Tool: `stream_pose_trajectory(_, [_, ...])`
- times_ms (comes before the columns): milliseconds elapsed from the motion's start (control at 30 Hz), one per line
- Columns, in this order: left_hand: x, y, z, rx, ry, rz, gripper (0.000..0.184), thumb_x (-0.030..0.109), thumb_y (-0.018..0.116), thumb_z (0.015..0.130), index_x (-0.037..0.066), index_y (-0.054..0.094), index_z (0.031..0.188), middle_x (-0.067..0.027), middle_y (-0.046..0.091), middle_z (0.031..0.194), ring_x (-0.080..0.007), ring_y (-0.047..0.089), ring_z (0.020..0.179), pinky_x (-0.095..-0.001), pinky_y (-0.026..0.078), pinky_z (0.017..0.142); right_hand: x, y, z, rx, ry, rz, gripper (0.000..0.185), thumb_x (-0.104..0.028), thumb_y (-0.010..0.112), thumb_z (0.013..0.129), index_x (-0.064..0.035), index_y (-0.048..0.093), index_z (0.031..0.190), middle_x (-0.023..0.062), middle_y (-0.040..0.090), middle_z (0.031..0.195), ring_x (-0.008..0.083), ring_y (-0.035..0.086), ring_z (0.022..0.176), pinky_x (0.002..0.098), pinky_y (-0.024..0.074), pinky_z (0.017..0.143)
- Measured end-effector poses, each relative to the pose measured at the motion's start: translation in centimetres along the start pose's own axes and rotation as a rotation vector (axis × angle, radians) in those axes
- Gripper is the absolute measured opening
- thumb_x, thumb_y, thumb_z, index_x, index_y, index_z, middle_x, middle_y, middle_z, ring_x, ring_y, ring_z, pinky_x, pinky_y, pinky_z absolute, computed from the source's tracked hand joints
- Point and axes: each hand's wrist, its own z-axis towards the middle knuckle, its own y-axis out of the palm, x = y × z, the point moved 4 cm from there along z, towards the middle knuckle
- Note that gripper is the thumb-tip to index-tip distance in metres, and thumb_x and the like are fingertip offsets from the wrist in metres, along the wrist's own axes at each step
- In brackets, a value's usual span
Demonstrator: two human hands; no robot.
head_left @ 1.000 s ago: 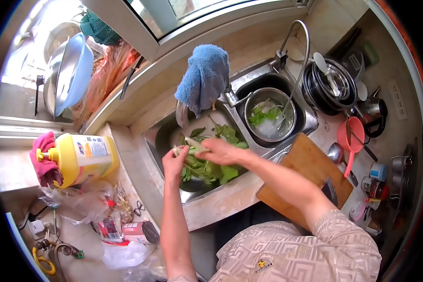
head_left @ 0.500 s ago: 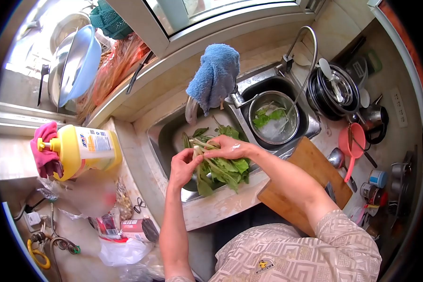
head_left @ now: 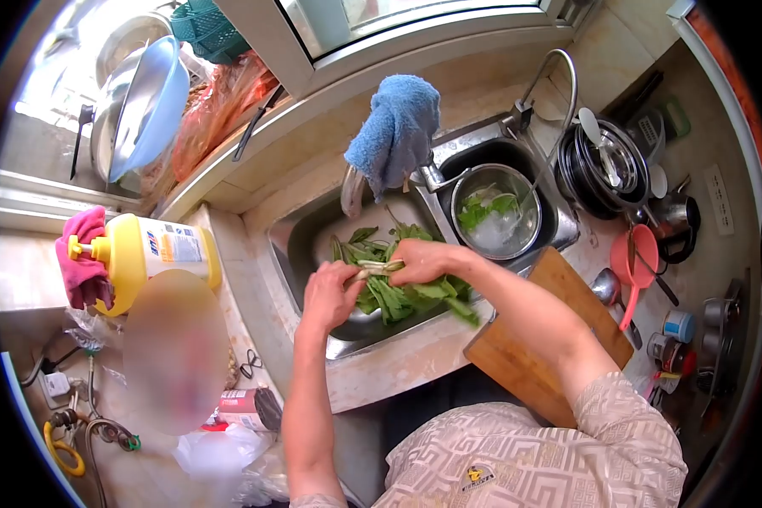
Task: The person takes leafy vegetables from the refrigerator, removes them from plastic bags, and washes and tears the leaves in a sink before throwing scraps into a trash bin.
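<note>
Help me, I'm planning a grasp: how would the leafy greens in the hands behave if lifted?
The leafy greens will likely flop at the leaf ends, since their broad leaves droop below the right hand. The pale stalks seem stiffer, running fairly straight between it and the left hand. The greens are probably light for their size, being mostly thin leaves.

room: left in sink [head_left: 305,262] | blocks: greens [head_left: 388,300] mid-basin, blue towel [head_left: 396,127] above
</note>
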Motion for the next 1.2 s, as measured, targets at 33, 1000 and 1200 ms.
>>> stream_pose_trajectory(33, [0.3,0.0,-0.1,-0.03,0.097,0.23,0.018,0.016,0.065,0.079,0.002,0.066,0.091,-0.0122,0.061,0.083,-0.029,0.055,0.08,-0.0369,0.045,0.072,0.0,-0.5,0.0,0.015,-0.008,-0.124,0.024,-0.024,0.061,0.07,-0.0006,0.064,0.066,0.0069,0.059,0.056,0.0179,0.055,0.053,0.0307,0.0428,0.052])
stream_pose_trajectory(1000, [-3.8,1.6,1.2,0.129,-0.186,-0.293,0.014,0.012,0.056,0.087,0.0,0.059,0.094,-0.0154,0.062,0.077,-0.0239,0.061,0.067,-0.0326,0.047,0.066,1.6,-0.6,1.1,0.191,-0.059,0.409,0.022,-0.024,0.063,0.084,-0.0017,0.063,0.086,0.0026,0.061,0.077,0.0084,0.053,0.073,0.0256,0.0439,0.067])
stream_pose_trajectory(1200, [-3.8,4.9,1.4,0.107,-0.237,-0.623,0.011,0.011,0.059,0.088,0.002,0.06,0.082,0.0036,0.053,0.071,-0.0043,0.045,0.064,-0.0201,0.037,0.057,0.4,2.2,1.8,0.367,-0.346,0.35,0.034,-0.028,0.067,0.075,-0.0027,0.064,0.098,0.014,0.067,0.087,0.0171,0.06,0.078,0.0332,0.0472,0.071])
